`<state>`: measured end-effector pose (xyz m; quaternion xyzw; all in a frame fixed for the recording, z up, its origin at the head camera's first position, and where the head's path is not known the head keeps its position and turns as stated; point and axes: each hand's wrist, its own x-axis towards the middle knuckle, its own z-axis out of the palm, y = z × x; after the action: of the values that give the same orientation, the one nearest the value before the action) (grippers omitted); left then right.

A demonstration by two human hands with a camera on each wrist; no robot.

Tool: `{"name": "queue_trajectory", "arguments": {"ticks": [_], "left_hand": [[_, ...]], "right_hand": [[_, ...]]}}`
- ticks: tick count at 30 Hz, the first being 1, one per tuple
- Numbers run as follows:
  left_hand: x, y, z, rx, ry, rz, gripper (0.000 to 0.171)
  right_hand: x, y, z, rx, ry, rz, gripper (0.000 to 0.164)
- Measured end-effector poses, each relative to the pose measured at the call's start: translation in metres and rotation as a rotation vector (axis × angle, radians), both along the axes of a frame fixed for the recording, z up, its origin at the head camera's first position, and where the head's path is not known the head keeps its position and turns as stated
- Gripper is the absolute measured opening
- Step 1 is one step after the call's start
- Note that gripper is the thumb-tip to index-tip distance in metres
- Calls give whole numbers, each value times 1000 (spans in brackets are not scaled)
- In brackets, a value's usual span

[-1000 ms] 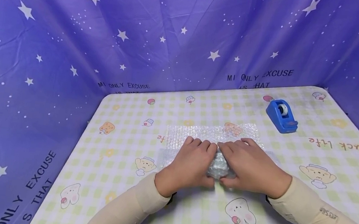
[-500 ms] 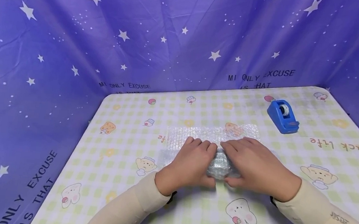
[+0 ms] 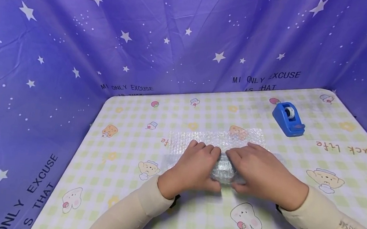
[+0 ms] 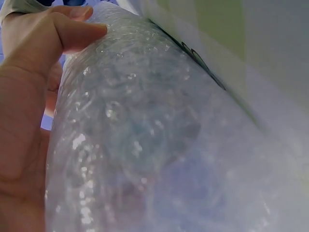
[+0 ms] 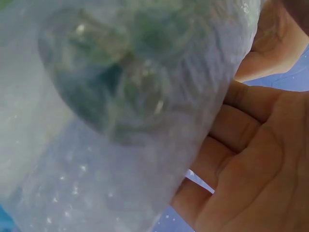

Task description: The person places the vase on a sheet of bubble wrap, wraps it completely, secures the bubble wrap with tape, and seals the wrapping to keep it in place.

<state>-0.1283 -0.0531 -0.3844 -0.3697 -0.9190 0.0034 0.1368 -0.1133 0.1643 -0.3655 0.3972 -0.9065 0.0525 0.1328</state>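
Note:
A roll of bubble wrap (image 3: 224, 167) lies mid-table, with a flat stretch of the same wrap (image 3: 197, 138) spread beyond it. My left hand (image 3: 196, 167) grips the roll's left part, fingers over the far side and thumb at the near side. On the right part, my right hand (image 3: 260, 175) holds it the same way, a short gap from the left. Through the clear layers in the right wrist view shows a rounded, dark greenish end of the wrapped object (image 5: 101, 92); its kind is blurred. In the left wrist view, a thumb (image 4: 79, 34) presses the bubbly surface.
A blue tape dispenser (image 3: 288, 119) with a tape roll stands at the back right of the table. The table (image 3: 104, 180) has a green checked cover with cartoon prints. A purple star-patterned curtain (image 3: 177, 36) hangs behind and at both sides.
My right hand has shifted slightly right along the roll, widening the gap between the hands. The flat wrap's far edge has come a little nearer. My left hand stays nearly in place.

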Motion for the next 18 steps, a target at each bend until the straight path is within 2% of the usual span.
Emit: {"name": "queue_trajectory", "arguments": {"ticks": [8, 18], "left_hand": [[-1, -2, 0, 8, 16, -4, 54], [-4, -4, -3, 6, 0, -1, 49]], "right_hand": [[1, -5, -8, 45, 39, -37, 78], [-1, -13, -21, 50, 121, -78, 77]]}}
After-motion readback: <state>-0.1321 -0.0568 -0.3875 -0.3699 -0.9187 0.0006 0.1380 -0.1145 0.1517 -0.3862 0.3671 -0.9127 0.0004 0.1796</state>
